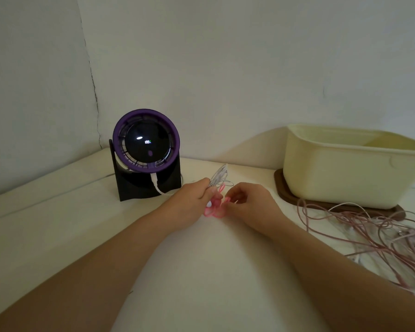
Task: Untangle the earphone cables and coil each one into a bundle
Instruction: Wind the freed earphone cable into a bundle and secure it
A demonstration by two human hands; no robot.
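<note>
Coil of white cable (219, 175) clasped in left grip (194, 195); right grip (250, 201) pinches pink loop (213, 212); tangle (381, 226) beside bin (345, 173)

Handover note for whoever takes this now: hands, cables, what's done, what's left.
Left hand: grips a coiled white bundle, held off the table.
Right hand: pinches a pink strand at the bundle's base; tie or cable, cannot tell.
Tangle: loose on the table at right, in front of the bin.
Done: one cable coiled.
Left: secure that bundle, then untangle and coil the rest.
</note>
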